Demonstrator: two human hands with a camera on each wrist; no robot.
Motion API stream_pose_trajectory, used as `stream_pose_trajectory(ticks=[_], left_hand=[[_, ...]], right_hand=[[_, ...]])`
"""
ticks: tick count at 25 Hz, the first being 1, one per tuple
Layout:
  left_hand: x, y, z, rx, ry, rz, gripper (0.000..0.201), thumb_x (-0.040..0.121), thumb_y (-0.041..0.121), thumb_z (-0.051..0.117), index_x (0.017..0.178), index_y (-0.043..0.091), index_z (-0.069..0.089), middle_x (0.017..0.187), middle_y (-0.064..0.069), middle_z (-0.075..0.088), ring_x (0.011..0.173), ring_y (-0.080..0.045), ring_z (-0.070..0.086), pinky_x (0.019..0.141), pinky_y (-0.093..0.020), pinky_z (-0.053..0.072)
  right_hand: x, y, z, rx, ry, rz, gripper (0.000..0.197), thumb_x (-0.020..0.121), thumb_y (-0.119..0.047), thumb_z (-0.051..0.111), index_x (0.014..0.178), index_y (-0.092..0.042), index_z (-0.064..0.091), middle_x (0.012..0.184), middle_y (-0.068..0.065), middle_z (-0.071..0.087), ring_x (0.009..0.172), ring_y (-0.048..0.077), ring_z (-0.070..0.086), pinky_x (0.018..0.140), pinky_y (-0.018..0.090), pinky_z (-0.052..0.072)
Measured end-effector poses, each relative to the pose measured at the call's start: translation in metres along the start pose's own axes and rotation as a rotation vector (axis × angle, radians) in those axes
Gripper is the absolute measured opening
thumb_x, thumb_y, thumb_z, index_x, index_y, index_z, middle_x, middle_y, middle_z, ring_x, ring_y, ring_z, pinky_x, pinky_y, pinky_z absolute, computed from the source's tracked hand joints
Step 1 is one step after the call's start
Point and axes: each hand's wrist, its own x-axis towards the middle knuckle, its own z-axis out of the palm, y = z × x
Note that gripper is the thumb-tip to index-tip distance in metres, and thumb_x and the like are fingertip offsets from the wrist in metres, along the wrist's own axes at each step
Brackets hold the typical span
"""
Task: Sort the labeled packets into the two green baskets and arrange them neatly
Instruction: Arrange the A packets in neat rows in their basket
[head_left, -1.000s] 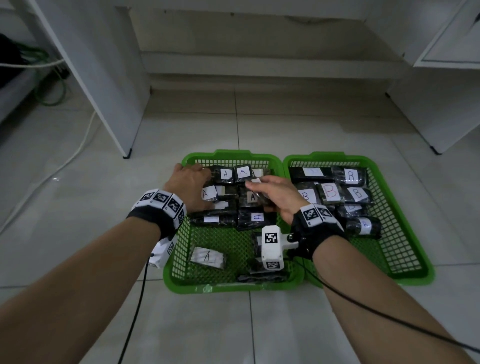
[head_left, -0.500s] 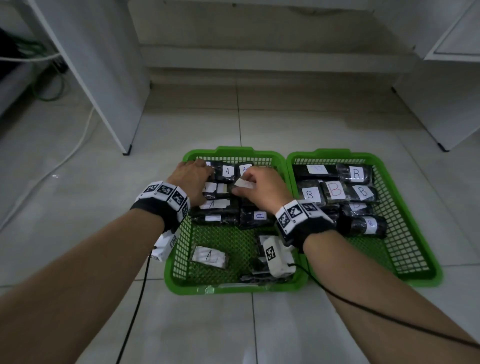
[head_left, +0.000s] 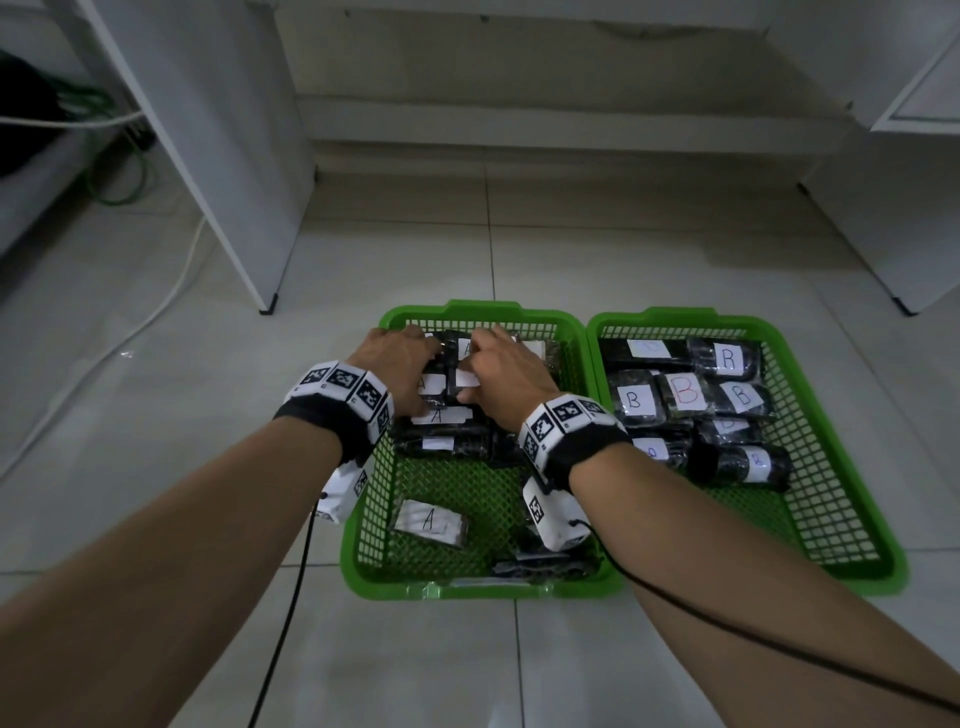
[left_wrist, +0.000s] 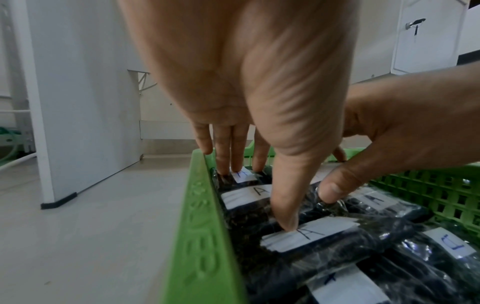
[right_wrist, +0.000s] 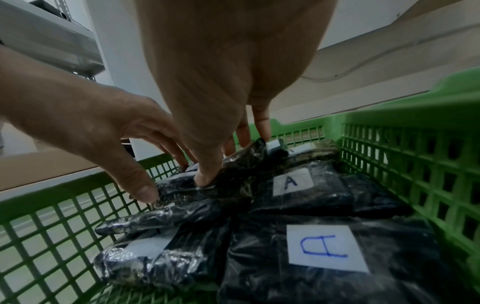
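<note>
Two green baskets sit side by side on the tiled floor. The left basket (head_left: 478, 590) holds dark packets labeled A (head_left: 441, 444), stacked at its far end. The right basket (head_left: 883, 545) holds B packets (head_left: 685, 392). My left hand (head_left: 400, 358) lies flat on the far-left A packets, and its thumb (left_wrist: 285, 216) presses a label. Beside it, my right hand (head_left: 509, 369) pinches one dark packet (right_wrist: 241, 164) between thumb (right_wrist: 207, 174) and fingers, atop the far row. A lone A packet (head_left: 430, 522) lies near the front.
More dark packets (head_left: 540, 564) lie at the left basket's front right corner, partly under my wrist camera. A white cabinet panel (head_left: 249, 208) stands at the far left with a white cable (head_left: 156, 312) on the floor. Another white cabinet (head_left: 909, 234) stands at the far right.
Both hands have moved toward the far end of the left basket. The right hand has carried its packet left, close beside the left hand.
</note>
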Motion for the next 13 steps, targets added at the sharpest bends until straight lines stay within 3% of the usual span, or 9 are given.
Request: stream_pose_trajectory(ticks=[4, 7, 9, 11, 13], left_hand=[[0.001, 0.001, -0.004, 0.0, -0.012, -0.003, 0.078, 0.065, 0.045, 0.084, 0.133, 0.024, 0.052, 0.122, -0.003, 0.056, 0.113, -0.025, 0.057, 0.1, -0.039, 0.042], [-0.004, 0.003, -0.008, -0.034, -0.023, -0.008, 0.082, 0.061, 0.042, 0.087, 0.132, 0.021, 0.052, 0.124, -0.004, 0.055, 0.115, -0.026, 0.054, 0.098, -0.04, 0.045], [-0.012, 0.006, -0.011, -0.087, 0.036, -0.012, 0.069, 0.065, 0.037, 0.086, 0.125, 0.02, 0.056, 0.118, -0.003, 0.055, 0.111, -0.025, 0.056, 0.091, -0.036, 0.048], [-0.026, 0.014, -0.014, -0.192, 0.109, 0.034, 0.041, 0.07, 0.03, 0.082, 0.104, 0.021, 0.061, 0.103, 0.003, 0.058, 0.098, -0.021, 0.061, 0.079, -0.03, 0.049], [-0.037, 0.027, -0.014, -0.246, 0.024, 0.131, 0.022, 0.071, 0.024, 0.08, 0.089, 0.02, 0.067, 0.089, 0.006, 0.065, 0.087, -0.018, 0.065, 0.077, -0.03, 0.052]], right_hand=[[0.0, -0.001, 0.001, 0.034, 0.001, 0.026, 0.043, 0.089, -0.038, 0.073, 0.121, -0.01, 0.069, 0.116, 0.006, 0.058, 0.116, 0.025, 0.047, 0.095, 0.039, 0.044], [-0.004, 0.0, -0.002, 0.064, 0.084, 0.038, 0.049, 0.086, -0.04, 0.075, 0.124, -0.01, 0.065, 0.117, 0.005, 0.062, 0.114, 0.024, 0.05, 0.094, 0.038, 0.045], [-0.012, 0.0, -0.003, 0.081, 0.145, 0.056, 0.038, 0.087, -0.032, 0.076, 0.116, -0.01, 0.067, 0.113, 0.004, 0.062, 0.108, 0.022, 0.055, 0.09, 0.034, 0.048], [-0.022, -0.003, -0.005, 0.132, 0.142, 0.108, 0.017, 0.086, -0.021, 0.075, 0.101, -0.014, 0.071, 0.102, 0.001, 0.066, 0.097, 0.02, 0.061, 0.082, 0.03, 0.05], [-0.029, -0.004, -0.008, 0.188, 0.039, 0.178, 0.004, 0.08, -0.016, 0.074, 0.083, -0.02, 0.075, 0.085, -0.001, 0.071, 0.082, 0.019, 0.067, 0.077, 0.032, 0.057]])
